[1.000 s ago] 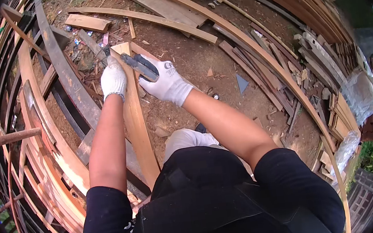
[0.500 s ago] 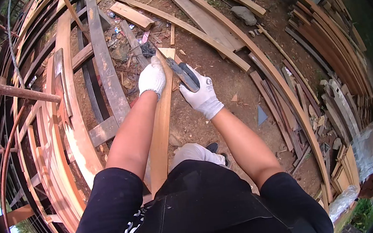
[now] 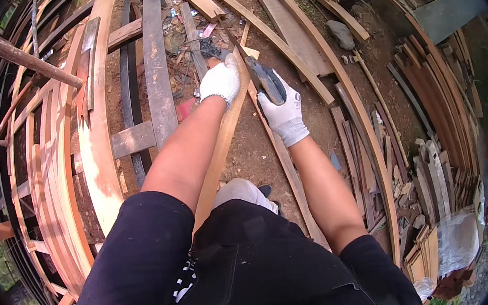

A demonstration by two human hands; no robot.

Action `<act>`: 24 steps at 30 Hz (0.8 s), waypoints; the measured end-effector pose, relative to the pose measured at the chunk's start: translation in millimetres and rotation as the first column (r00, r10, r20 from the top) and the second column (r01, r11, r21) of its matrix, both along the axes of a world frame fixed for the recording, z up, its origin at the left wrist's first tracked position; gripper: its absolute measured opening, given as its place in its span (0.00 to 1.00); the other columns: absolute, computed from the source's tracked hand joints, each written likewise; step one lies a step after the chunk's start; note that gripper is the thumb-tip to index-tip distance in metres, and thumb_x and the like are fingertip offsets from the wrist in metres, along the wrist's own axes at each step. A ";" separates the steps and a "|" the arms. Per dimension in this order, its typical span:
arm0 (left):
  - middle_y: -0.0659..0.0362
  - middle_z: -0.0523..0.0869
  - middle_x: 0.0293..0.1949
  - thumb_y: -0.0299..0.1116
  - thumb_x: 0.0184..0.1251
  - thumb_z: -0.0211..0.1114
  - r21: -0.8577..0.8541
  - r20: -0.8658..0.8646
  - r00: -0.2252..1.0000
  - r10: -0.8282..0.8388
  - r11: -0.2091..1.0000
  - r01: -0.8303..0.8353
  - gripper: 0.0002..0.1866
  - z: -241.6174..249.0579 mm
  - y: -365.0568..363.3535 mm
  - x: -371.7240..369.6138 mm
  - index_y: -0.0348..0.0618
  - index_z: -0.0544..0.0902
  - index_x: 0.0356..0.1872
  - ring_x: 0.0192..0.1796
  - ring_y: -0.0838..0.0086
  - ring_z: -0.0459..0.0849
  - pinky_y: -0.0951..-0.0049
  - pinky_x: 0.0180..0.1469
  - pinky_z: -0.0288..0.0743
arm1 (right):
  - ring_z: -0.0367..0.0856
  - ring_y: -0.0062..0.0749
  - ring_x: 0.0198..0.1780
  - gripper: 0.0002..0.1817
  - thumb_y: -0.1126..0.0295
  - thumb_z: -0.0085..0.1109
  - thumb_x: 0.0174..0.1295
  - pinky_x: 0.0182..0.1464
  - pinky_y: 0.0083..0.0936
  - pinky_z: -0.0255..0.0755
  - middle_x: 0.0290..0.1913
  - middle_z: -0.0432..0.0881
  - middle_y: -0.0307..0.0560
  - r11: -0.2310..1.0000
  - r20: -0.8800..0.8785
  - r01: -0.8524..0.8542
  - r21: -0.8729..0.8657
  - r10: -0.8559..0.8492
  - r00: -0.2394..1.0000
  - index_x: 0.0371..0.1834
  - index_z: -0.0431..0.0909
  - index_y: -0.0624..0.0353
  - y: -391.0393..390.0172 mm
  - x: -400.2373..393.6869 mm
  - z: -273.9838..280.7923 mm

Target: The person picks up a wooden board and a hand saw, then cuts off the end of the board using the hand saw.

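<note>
Roughly, line by line:
Work in hand: trimming a long wooden plank (image 3: 223, 146) with a dark-bladed chopping tool (image 3: 264, 79), seemingly a heavy knife or machete; its exact kind is hard to tell
Left hand: the white-gloved left hand (image 3: 221, 81) is closed over the far upper end of the plank, fingers wrapped on its edge, steadying it
Right hand: the white-gloved right hand (image 3: 283, 107) is clenched tight on the tool's handle, nothing else in it
Plank position: it slants from near the person's lap up and away to the left hand, its near end hidden behind the body
Tool relative to plank: the blade lies just beside the plank's right edge, close to the left hand's fingers; whether it touches the wood cannot be told
Done so far: a thin strip (image 3: 281, 160) hangs off the plank's right side and runs back toward the person, which I judge to be wood already split away
Left to do: the strip looks attached near the top, so the cut seems unfinished there
Surroundings: bare dirt ground (image 3: 324, 113), curved timber ribs (image 3: 99, 145) at the left, stacked slats (image 3: 434, 131) at the right, a grey stone (image 3: 340, 33) beyond
</note>
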State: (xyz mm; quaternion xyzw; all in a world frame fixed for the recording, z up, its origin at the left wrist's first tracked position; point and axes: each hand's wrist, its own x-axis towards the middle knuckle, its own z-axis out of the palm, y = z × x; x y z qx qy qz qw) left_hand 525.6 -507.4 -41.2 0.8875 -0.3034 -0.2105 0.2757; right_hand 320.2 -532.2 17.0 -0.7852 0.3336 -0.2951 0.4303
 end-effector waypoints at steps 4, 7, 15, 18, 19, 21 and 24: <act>0.31 0.86 0.53 0.58 0.86 0.30 -0.012 -0.007 1.000 -0.028 1.000 0.028 0.41 5.1 -0.2 -0.3 0.31 0.86 0.54 0.61 0.36 0.83 0.44 0.67 0.73 | 0.86 0.46 0.66 0.36 0.77 0.62 0.59 0.67 0.34 0.78 0.65 0.84 0.65 0.989 -0.058 0.009 0.145 0.000 0.998 0.75 0.72 0.70 68.2 -135.1 9.5; 0.31 0.86 0.53 0.57 0.86 0.30 0.004 0.048 0.998 -0.040 0.999 0.040 0.40 -5.4 -2.3 3.2 0.32 0.86 0.52 0.60 0.35 0.83 0.44 0.66 0.73 | 0.86 0.46 0.66 0.35 0.74 0.61 0.60 0.67 0.34 0.78 0.65 0.84 0.65 0.999 -0.035 -0.038 0.001 0.038 0.999 0.75 0.72 0.70 79.7 -143.1 26.2; 0.31 0.86 0.52 0.54 0.86 0.30 0.017 0.037 0.998 -0.060 0.998 0.060 0.38 -2.3 -1.1 -0.3 0.30 0.82 0.57 0.59 0.35 0.84 0.44 0.65 0.74 | 0.91 0.50 0.55 0.32 0.71 0.70 0.59 0.59 0.36 0.82 0.54 0.89 0.63 0.999 0.106 0.015 -0.048 -0.010 0.994 0.69 0.77 0.69 -11.6 20.3 -24.8; 0.31 0.87 0.51 0.55 0.86 0.32 0.009 0.013 0.999 -0.031 0.999 0.031 0.38 0.6 -7.6 5.6 0.32 0.84 0.54 0.58 0.35 0.84 0.44 0.65 0.74 | 0.83 0.41 0.69 0.34 0.77 0.61 0.59 0.73 0.33 0.70 0.65 0.85 0.63 0.995 -0.005 -0.023 0.100 0.024 1.000 0.72 0.74 0.72 42.7 -83.8 13.3; 0.31 0.87 0.50 0.56 0.86 0.33 0.005 -0.025 1.000 -0.009 1.000 0.009 0.39 8.2 -2.7 -2.4 0.32 0.87 0.50 0.58 0.36 0.85 0.45 0.66 0.75 | 0.84 0.42 0.69 0.33 0.78 0.58 0.58 0.73 0.34 0.71 0.64 0.85 0.64 0.994 -0.076 -0.002 0.108 0.010 0.997 0.72 0.74 0.73 62.5 -118.8 20.3; 0.31 0.87 0.51 0.57 0.86 0.33 0.009 0.002 0.999 -0.036 0.999 0.036 0.39 -19.7 -2.9 -1.4 0.32 0.87 0.50 0.58 0.36 0.85 0.45 0.66 0.74 | 0.91 0.46 0.59 0.37 0.78 0.62 0.55 0.60 0.32 0.82 0.61 0.87 0.65 1.000 -0.112 -0.014 0.024 0.017 0.994 0.74 0.74 0.68 83.1 -152.8 25.8; 0.31 0.87 0.51 0.58 0.86 0.33 -0.004 0.028 0.999 -0.036 0.999 0.036 0.40 -12.2 -9.8 8.0 0.32 0.87 0.50 0.58 0.36 0.85 0.45 0.66 0.74 | 0.92 0.45 0.55 0.36 0.76 0.63 0.56 0.56 0.33 0.83 0.57 0.88 0.65 0.999 -0.006 -0.038 -0.016 0.038 0.999 0.73 0.75 0.66 41.7 -89.7 -13.2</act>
